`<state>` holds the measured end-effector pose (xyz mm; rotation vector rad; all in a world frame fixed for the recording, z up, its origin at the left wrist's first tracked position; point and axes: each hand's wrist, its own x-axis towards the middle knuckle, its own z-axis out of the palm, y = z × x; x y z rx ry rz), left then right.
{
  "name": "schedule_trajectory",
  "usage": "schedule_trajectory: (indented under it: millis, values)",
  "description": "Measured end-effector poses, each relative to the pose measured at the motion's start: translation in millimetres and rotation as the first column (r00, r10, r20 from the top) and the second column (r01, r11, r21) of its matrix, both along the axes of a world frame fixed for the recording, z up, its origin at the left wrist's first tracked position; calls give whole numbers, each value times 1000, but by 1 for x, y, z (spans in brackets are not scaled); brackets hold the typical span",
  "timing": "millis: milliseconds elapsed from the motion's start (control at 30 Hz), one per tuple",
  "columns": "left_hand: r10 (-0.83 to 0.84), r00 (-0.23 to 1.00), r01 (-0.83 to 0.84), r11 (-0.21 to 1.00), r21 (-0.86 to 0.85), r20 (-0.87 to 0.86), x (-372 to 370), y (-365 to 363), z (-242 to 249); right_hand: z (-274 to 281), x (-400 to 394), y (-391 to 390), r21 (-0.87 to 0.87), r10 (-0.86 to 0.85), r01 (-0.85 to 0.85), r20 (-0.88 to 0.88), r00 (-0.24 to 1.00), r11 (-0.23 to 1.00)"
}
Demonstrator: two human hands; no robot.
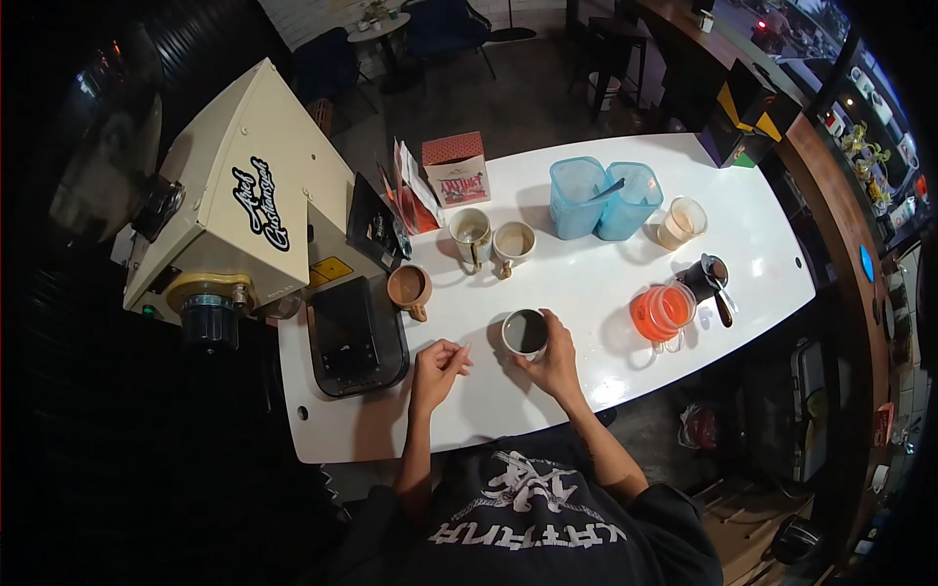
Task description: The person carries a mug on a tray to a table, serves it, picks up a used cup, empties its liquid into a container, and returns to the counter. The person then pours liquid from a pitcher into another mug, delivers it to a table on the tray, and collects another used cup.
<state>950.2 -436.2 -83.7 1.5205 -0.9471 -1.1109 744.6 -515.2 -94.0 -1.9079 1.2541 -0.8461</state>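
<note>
Black T-shirt w/ white print (528, 488) is nearest the camera, at the near edge of the white table (469, 410). Coffee cup (526, 333) w/ dark contents stands forward of it, mouth up, long axis approx. vertical; whether its base touches the tabletop cannot be confirmed. R hand (557, 366) is at the cup's R side, thumb on the near side, fingers round the far R side; grip closed on the cup wall. Cup thus lies just L of R palm, btwn the two hands. R hand is the nearer, being in contact. L hand (440, 373) is apart from the cup, to its L; fingers curled, thumb close to the fingertips. Nothing seen in L hand; whether the tips meet, cannot tell.

Edges: near table edge runs below both hands, nr. the forearms. Brown cup (408, 286) is forward-L of the cup, beside the black tray (391, 376) of the cream machine (210, 210). Beige mug (514, 241) stands beyond the cup; glass jug w/ orange-red contents (664, 311) well apart to the R. Widest lateral room, as judged: white surface btwn R hand and jug. L side is tighter, L hand and tray lying that way.
</note>
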Motion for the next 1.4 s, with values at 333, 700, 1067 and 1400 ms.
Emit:
schedule_trajectory:
  millis: [333,700,1067,1400]
  values:
    - [-100,995,99,995,-13,-29,-13,-2,10,17,-16,-7,-13,-195,194,-68,978,981]
    - [-414,904,423,904,69,-109,-64,-10,10,14,-60,12,247,-146,115,112,983,962]
    - [-337,892,376,923,80,-301,-99,-22,-12,14,-100,30,259,-284,237,160,945,936]
    - [-284,947,296,953,64,-152,-77,-27,-10,8,-118,43,375,-388,297,197,900,878]
